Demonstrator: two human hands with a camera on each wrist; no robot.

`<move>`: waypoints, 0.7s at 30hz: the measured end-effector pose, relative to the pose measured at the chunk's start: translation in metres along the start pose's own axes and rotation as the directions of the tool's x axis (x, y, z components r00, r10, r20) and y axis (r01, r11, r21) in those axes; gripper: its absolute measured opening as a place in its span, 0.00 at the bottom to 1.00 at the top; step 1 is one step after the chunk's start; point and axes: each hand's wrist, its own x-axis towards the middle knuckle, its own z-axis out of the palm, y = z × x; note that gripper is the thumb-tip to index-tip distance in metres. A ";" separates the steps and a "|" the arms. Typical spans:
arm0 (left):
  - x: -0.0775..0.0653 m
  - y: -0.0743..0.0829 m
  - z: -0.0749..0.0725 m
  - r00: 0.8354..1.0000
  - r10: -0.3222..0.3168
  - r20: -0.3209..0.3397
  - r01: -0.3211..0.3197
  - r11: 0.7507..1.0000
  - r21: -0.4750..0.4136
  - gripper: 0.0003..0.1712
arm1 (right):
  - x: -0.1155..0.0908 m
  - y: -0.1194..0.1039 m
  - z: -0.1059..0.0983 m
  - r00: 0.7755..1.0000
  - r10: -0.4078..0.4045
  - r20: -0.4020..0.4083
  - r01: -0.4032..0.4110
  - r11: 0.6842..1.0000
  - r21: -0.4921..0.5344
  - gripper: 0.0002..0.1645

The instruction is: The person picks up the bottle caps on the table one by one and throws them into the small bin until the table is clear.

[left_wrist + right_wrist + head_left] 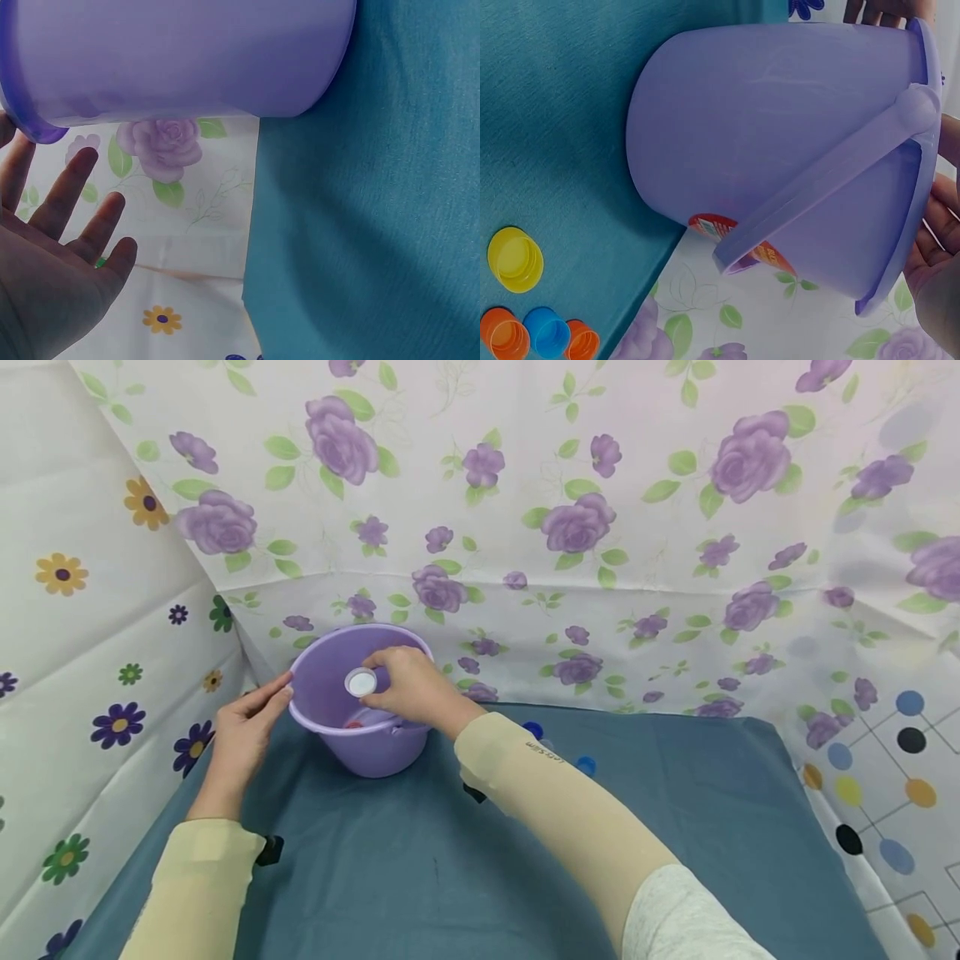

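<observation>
White cap [362, 682], small and round, is held over the mouth of a purple bucket [378, 753], which is set between eight and nine o'clock from the centre of the head view, on a blue-green cloth [450, 877]. The cap is pinched between the thumb and fingers of the right hand [416, 687], by which the bucket's rim is crossed at about three o'clock. At nine o'clock the rim is gripped by the thumb and index finger of the left hand [243, 727]; its other three fingers are seen spread apart in the left wrist view. Inside the bucket, toward six o'clock, a red object [353, 724] is partly shown, too small to be identified. In the right wrist view, a yellow cap [515, 259] is found on the cloth at eight o'clock, and close by, between eight and seven, an orange cap [505, 334], a blue cap [547, 332] and a second orange cap [582, 341] are lined up. The bucket's handle [817, 180] is hung down its side, partly across a red label [714, 225]. Toward twelve o'clock, the bucket is backed by a white sheet [517, 410] printed with purple roses.
</observation>
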 end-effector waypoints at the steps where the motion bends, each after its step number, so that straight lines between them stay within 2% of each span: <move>1: 0.000 0.000 0.000 1.000 -0.001 -0.002 0.001 1.000 0.002 0.29 | 0.000 0.000 0.000 1.000 0.000 0.002 0.000 1.000 0.000 0.30; 12: -0.001 0.001 0.000 1.000 -0.001 -0.022 0.001 1.000 0.003 0.28 | 0.000 -0.001 0.004 1.000 0.026 0.017 -0.027 1.000 0.014 0.31; 21: 0.000 0.000 0.001 1.000 -0.012 -0.003 0.012 1.000 0.027 0.29 | -0.001 -0.002 0.005 1.000 0.026 0.011 -0.026 1.000 0.001 0.31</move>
